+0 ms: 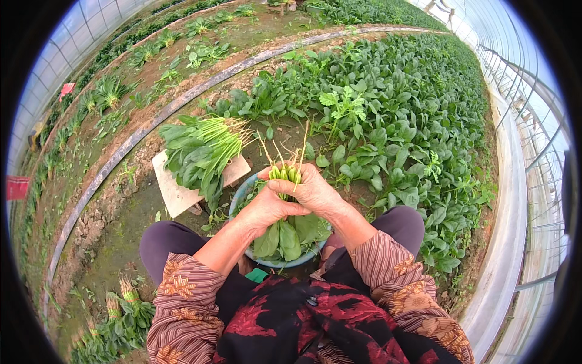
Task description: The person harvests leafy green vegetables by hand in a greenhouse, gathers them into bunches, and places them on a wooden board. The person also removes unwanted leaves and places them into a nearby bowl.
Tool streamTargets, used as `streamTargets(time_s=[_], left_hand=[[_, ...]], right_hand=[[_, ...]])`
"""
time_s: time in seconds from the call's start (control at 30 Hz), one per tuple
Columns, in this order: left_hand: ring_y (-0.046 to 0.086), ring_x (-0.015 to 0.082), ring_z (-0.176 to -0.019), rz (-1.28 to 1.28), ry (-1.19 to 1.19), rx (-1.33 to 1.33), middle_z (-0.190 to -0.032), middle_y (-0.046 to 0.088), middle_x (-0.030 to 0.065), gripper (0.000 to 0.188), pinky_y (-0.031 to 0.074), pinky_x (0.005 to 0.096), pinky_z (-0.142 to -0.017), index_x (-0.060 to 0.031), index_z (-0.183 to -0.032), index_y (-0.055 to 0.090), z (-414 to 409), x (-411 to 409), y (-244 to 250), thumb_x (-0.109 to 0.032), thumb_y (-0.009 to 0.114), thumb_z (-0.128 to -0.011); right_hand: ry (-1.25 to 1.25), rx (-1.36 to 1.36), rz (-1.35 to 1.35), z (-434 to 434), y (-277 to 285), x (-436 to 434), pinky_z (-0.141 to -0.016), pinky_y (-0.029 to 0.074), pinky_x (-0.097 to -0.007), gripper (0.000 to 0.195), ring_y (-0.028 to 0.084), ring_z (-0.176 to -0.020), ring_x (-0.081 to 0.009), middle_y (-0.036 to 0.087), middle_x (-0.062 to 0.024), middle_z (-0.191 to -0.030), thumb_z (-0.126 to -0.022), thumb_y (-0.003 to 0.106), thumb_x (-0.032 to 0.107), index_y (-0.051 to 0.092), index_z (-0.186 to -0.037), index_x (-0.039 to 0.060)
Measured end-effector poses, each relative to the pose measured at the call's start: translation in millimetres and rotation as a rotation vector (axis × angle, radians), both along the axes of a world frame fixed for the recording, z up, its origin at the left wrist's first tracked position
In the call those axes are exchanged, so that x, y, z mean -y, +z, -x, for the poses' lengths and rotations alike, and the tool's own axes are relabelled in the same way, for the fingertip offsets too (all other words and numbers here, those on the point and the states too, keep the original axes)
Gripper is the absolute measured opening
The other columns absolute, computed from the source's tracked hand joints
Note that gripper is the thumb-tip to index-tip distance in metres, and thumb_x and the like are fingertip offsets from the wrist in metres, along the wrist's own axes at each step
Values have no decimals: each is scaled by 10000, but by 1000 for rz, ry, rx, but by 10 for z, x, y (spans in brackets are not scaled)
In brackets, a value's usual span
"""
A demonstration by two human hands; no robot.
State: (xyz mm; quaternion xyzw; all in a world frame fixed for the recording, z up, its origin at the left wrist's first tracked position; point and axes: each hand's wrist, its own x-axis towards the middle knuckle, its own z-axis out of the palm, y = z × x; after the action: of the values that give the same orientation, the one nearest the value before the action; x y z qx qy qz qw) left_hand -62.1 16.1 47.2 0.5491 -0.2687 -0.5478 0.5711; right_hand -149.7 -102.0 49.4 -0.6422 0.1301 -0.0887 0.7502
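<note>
Between my knees, both hands close around a small bunch of spinach [285, 236]. Its pale roots point up and away from me, and its leaves hang down toward me. My left hand [261, 207] wraps the stems from the left, and my right hand [313, 189] grips them just below the roots. Beneath the bunch stands a blue basin [241, 193] holding loose green leaves. Left of it, a larger pile of spinach [195, 157] lies on a low wooden board stool [175, 200], roots facing right.
Dense spinach plants [409, 118] grow ahead and to the right. A grey hose [150, 125] curves across the soil on the left. Several tied spinach bundles [129, 300] stand at lower left. Clear plastic sheeting [504, 200] edges the greenhouse on the right.
</note>
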Motion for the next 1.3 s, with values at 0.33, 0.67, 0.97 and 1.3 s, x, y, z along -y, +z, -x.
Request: streamTargets(time_s=[0.33, 0.67, 0.97, 1.3], left_hand=[[603, 226, -1123, 211, 27, 167, -1258, 575, 126, 674, 515, 361, -942, -1, -1360, 467, -35, 28, -269, -101, 800, -782], [627, 168, -718, -43, -93, -202, -791, 640, 66, 239, 534, 329, -645, -54, -1123, 607, -157, -21, -278, -103, 683, -901], [579, 126, -697, -121, -242, -177, -803, 610, 17, 322, 494, 275, -694, -53, -1134, 619, -166, 20, -312, -308, 673, -945], [633, 151, -830, -139, -135, -234, -923, 674, 69, 511, 520, 299, -749, -52, -1331, 538, -150, 10, -248, -410, 611, -975]], right_hand=[[-36, 61, -83, 60, -35, -48, -896, 497, -279, 349, 629, -938, -112, 695, -34, -1063, -878, 742, 170, 665, -1178, 10], [-478, -154, 1043, 205, -112, 88, -599, 519, -353, 497, 658, -674, -243, 631, -76, -749, -753, 805, 466, 584, -905, 48], [-599, 194, 1274, 164, -316, 400, -489, 472, -371, 150, 589, -504, -228, 551, -96, -606, -875, 651, 84, 570, -752, 55], [-186, -75, 60, 146, -143, 360, -550, 416, -195, 248, 502, -606, -23, 639, 49, -793, -942, 693, 260, 725, -1052, 40]])
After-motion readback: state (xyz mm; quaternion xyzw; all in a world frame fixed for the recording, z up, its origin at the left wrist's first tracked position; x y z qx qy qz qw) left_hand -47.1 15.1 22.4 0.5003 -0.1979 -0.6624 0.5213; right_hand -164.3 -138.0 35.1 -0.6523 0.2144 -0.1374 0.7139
